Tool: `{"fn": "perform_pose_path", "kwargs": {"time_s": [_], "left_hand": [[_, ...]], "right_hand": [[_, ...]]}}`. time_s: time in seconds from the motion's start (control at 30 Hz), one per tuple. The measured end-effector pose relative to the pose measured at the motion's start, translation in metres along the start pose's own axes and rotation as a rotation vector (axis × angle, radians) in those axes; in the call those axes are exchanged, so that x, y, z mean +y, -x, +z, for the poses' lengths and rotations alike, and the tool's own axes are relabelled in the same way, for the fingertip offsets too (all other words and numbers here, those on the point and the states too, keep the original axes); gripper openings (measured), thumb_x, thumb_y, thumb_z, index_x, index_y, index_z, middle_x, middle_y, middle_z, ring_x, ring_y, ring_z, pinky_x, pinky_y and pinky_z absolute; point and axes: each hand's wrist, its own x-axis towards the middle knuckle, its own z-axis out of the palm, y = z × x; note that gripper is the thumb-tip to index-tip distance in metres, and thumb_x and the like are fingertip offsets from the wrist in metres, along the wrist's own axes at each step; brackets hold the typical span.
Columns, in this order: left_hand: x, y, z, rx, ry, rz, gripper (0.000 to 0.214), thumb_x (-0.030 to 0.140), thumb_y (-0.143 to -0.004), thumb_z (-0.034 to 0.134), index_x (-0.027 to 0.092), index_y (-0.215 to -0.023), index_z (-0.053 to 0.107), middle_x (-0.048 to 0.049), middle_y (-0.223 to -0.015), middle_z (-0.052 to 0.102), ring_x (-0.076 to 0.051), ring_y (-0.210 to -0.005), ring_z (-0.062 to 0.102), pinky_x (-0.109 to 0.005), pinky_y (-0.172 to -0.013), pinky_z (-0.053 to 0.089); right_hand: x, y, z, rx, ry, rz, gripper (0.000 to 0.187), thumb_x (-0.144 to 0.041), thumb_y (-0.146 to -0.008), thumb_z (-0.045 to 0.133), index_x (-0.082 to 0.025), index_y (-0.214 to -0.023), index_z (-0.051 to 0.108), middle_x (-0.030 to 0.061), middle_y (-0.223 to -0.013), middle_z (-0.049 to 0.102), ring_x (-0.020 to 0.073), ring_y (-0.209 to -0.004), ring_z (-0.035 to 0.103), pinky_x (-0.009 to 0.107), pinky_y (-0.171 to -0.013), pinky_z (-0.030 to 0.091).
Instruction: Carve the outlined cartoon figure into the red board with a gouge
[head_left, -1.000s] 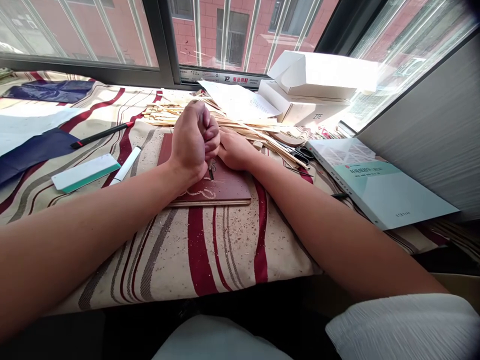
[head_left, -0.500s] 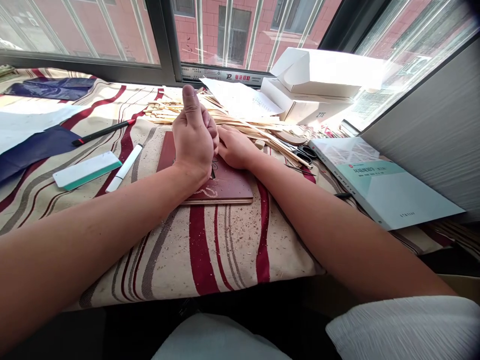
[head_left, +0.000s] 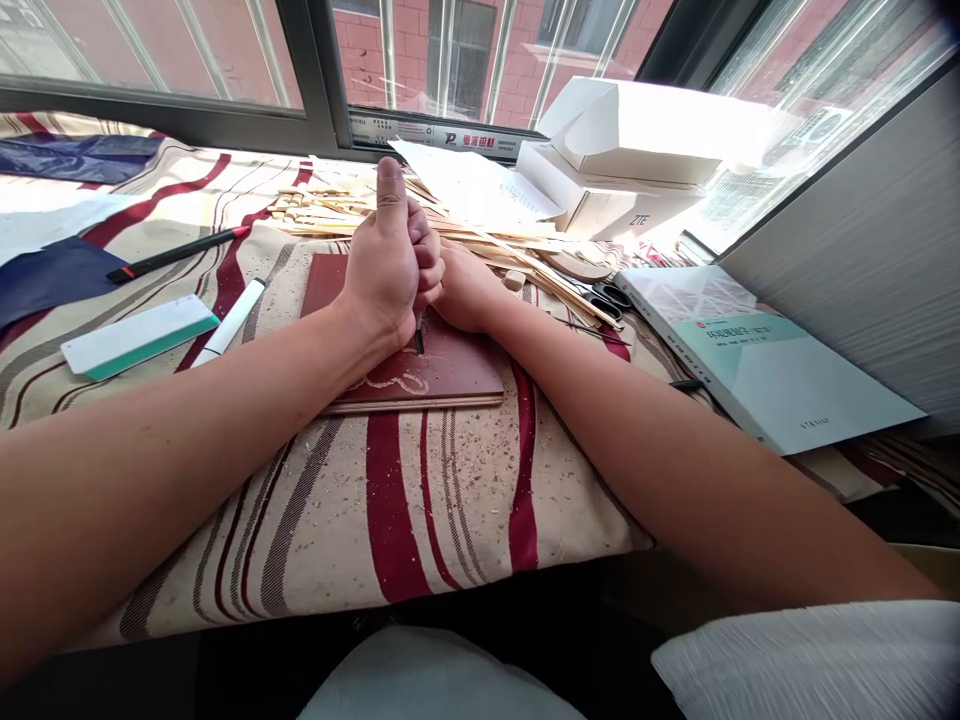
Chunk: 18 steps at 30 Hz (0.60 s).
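Room lies before the board (head_left: 465, 372), sticks (head_left: 517, 240) beyond.

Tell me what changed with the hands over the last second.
On the left hand, the thumb, folded down a second ago, now points up. Nothing was visibly taken up or let go. The left hand still grips the dark-tipped tool; the right hand still rests on the reddish board.

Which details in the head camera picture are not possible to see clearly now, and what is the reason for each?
All in the head view:
Tool, most of its upper part: enclosed by the left hand.
Right hand, fingertips: behind the left hand.
Reddish-brown board, part of its surface: covered by both hands.
Book, smallest cover print: too small to read.
Dark blue sheet: cut off by the left picture edge.
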Motion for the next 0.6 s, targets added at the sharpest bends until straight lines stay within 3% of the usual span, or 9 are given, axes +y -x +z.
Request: {"fn": "perform_pose_path", "kwargs": {"time_s": [0.13,0.27,0.47,0.53,0.6], "left_hand": [[-0.003,0.014,0.004,-0.052,-0.065,0.147,0.061,0.059,-0.111,0.040,0.023,-0.066,0.024,0.0048,-0.053,0.015,-0.010,-0.045,0.012,-0.035,-0.049,0.008],[-0.007,0.020,0.005,0.048,-0.147,0.273,0.056,0.050,-0.113,0.045,0.021,-0.068,0.027,0.0024,-0.056,0.022,-0.011,-0.055,0.024,-0.035,-0.055,0.015],[-0.004,0.013,-0.002,0.249,-0.062,0.187,0.055,0.053,-0.115,0.031,0.022,-0.070,0.024,0.0032,-0.062,0.016,-0.010,-0.054,0.019,-0.035,-0.058,0.013],[-0.003,0.012,-0.004,0.163,-0.039,0.195,0.056,0.053,-0.115,0.033,0.022,-0.068,0.025,0.0038,-0.059,0.016,-0.009,-0.050,0.017,-0.034,-0.054,0.011],[-0.002,0.011,-0.004,-0.025,-0.030,0.175,0.060,0.057,-0.113,0.035,0.023,-0.065,0.026,0.0048,-0.055,0.015,-0.008,-0.045,0.013,-0.033,-0.049,0.008]], "right_hand": [[-0.002,0.000,0.001,0.000,0.004,0.023,0.032,-0.032,-0.102,0.055,-0.015,-0.126,0.066,0.0141,-0.134,0.072,0.0348,-0.131,0.063,0.050,-0.116,0.051],[-0.004,0.001,0.001,-0.010,0.029,0.062,0.036,-0.030,-0.101,0.053,-0.013,-0.132,0.062,0.0133,-0.136,0.070,0.0344,-0.131,0.063,0.050,-0.115,0.050],[-0.001,0.001,0.002,0.021,0.073,-0.008,0.028,-0.022,-0.098,0.048,-0.017,-0.118,0.066,0.0141,-0.130,0.073,0.0339,-0.124,0.066,0.049,-0.111,0.052],[0.000,0.001,0.002,0.023,0.057,-0.001,0.029,-0.025,-0.098,0.049,-0.016,-0.120,0.066,0.0141,-0.130,0.074,0.0342,-0.123,0.066,0.049,-0.110,0.053],[0.000,0.000,0.002,0.036,0.042,-0.025,0.032,-0.031,-0.099,0.050,-0.015,-0.123,0.065,0.0138,-0.131,0.074,0.0344,-0.124,0.067,0.049,-0.108,0.054]]}}
